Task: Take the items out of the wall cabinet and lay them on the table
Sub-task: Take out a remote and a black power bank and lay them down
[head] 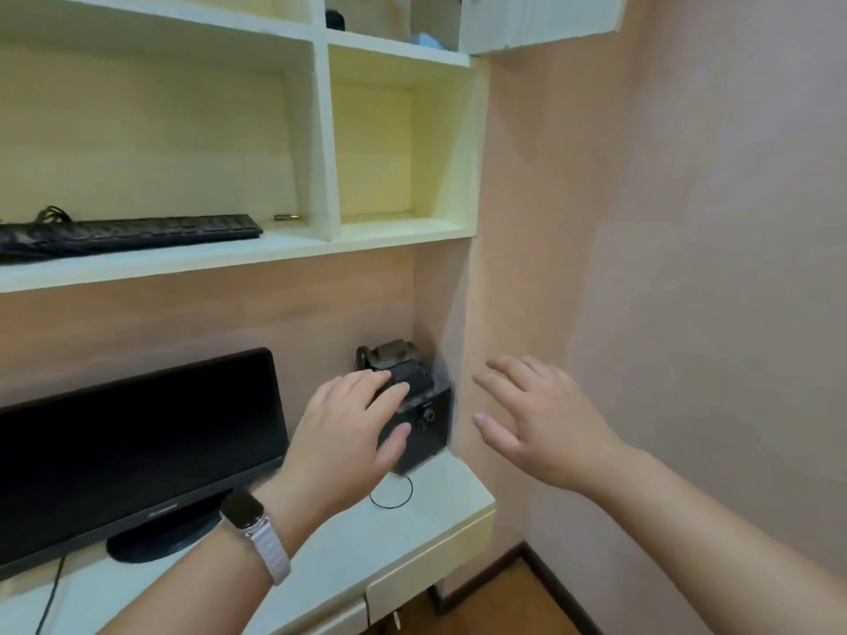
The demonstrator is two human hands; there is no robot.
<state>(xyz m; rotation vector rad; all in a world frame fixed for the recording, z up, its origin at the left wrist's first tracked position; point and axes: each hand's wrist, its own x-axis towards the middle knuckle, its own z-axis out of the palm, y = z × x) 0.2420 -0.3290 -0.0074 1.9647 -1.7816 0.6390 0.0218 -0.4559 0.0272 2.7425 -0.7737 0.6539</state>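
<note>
A pink wall meets a white wall cabinet [321, 130] with open shelves, and a white desk [440, 488] sits below it in the corner. The left hand [341, 433] has its grip spread open, with the fingers lying on top of a small black box device [424, 417] that stands on the desk, tight in the corner. The thumb is at the front of the box. It does not look squeezed. The right hand [541, 419] floats just to the right of the box with its grip open and empty, fingers spread, not touching anything.

Up and to the left of the left grip, a black keyboard [133, 233] lies on the low cabinet shelf, with a tiny metal thing [286, 217] beside its right end. High above both grips, a dark thing [337, 18] and something blue [428, 41] sit on the top shelf; they are too small to name. A black monitor [133, 446] stands just left of the left grip, and a thin black loop [391, 492] lies on the desk right under it.

It looks like the box is being set down. To do it well, let go softly, lift both hands straight up, and do not bump the monitor. Then reach up for the keyboard with two hands, since it is long and has a cable
</note>
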